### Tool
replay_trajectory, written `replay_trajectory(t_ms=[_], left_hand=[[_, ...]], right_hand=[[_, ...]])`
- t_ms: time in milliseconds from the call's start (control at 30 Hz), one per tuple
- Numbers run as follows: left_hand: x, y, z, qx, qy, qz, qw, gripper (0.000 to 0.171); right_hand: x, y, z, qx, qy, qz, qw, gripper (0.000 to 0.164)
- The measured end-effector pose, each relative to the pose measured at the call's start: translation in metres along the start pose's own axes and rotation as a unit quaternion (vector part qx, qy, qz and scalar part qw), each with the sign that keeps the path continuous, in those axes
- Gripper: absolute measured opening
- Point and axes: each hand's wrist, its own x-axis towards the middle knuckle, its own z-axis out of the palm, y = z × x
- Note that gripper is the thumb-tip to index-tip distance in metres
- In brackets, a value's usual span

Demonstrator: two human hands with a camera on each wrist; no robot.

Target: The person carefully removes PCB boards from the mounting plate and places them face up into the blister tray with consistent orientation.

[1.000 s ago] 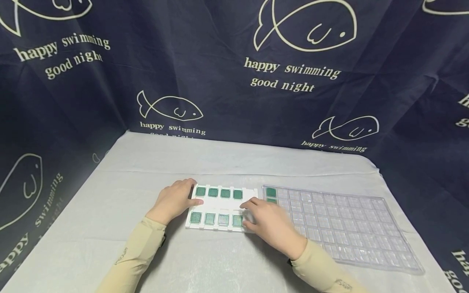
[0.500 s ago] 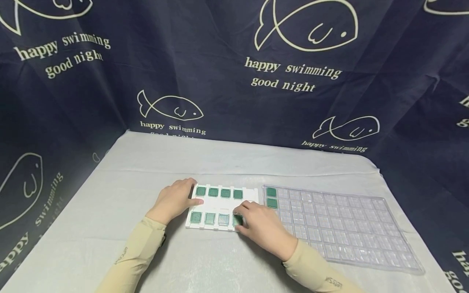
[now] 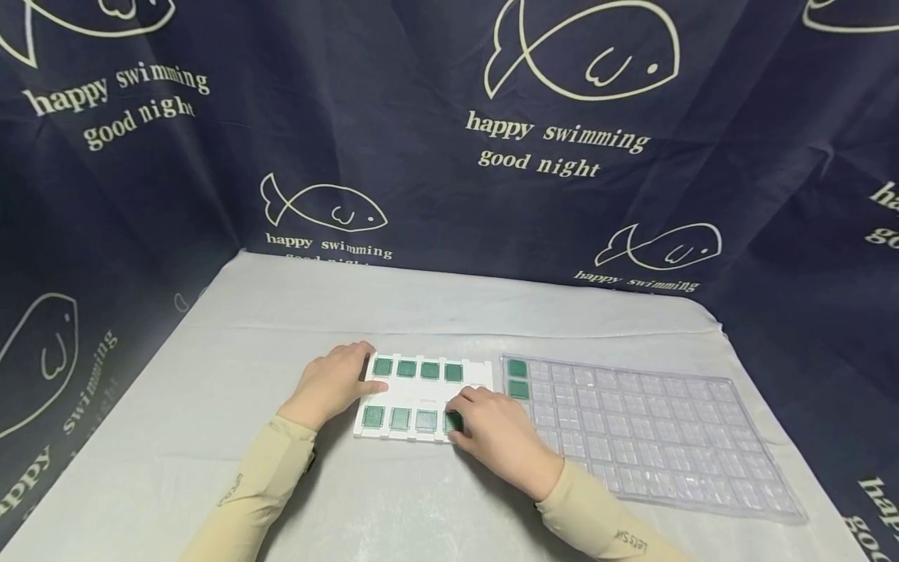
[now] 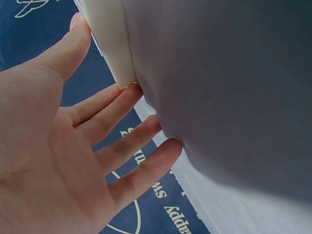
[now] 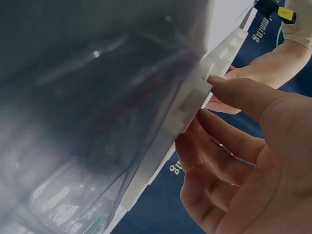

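Observation:
A white holder [image 3: 414, 393] carries two rows of small square green circuit boards. My left hand [image 3: 330, 382] grips its left end, thumb on the top face and fingers at the far corner. The left wrist view shows the fingertips against the holder's end [image 4: 109, 44] and the table cloth. Over the right end of the near row, my right hand [image 3: 502, 437] pinches at the last green circuit board [image 3: 453, 422], which the fingers partly cover. In the right wrist view the thumb sits at the holder's notched edge [image 5: 214, 68], and the curled fingers hide the board.
A clear compartment tray [image 3: 653, 437] lies right of the holder, partly beneath the right forearm in the head view. Two green boards [image 3: 518, 378] sit in its left column. A dark blue printed curtain [image 3: 435, 203] encloses the white-covered table [image 3: 393, 515].
My right hand has moved left and down from the holder's right part onto the last near-row board, uncovering the second green board in the clear tray. My left hand stays put.

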Motion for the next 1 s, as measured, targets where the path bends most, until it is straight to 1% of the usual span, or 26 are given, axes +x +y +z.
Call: replay_trajectory(t_ms=[233, 600, 867, 1000], left_hand=[[0.0007, -0.0015, 0.0014, 0.003, 0.000, 0.000, 1.0000, 0.061], [-0.0009, -0.0016, 0.0022, 0.002, 0.000, -0.001, 1.0000, 0.062], [-0.0015, -0.0003, 0.0022, -0.001, 0.000, -0.004, 1.0000, 0.060], [-0.0010, 0.0006, 0.0012, -0.001, 0.005, 0.001, 1.0000, 0.060]], right_hand=[[0.0001, -0.0002, 0.0003, 0.000, 0.008, -0.004, 1.000, 0.032], [0.0007, 0.0000, 0.0023, 0.000, 0.003, 0.000, 1.000, 0.030], [0.0002, 0.0007, 0.0030, 0.002, 0.016, 0.000, 1.000, 0.028], [0.0010, 0.0017, 0.0009, 0.006, 0.027, -0.004, 1.000, 0.028]])
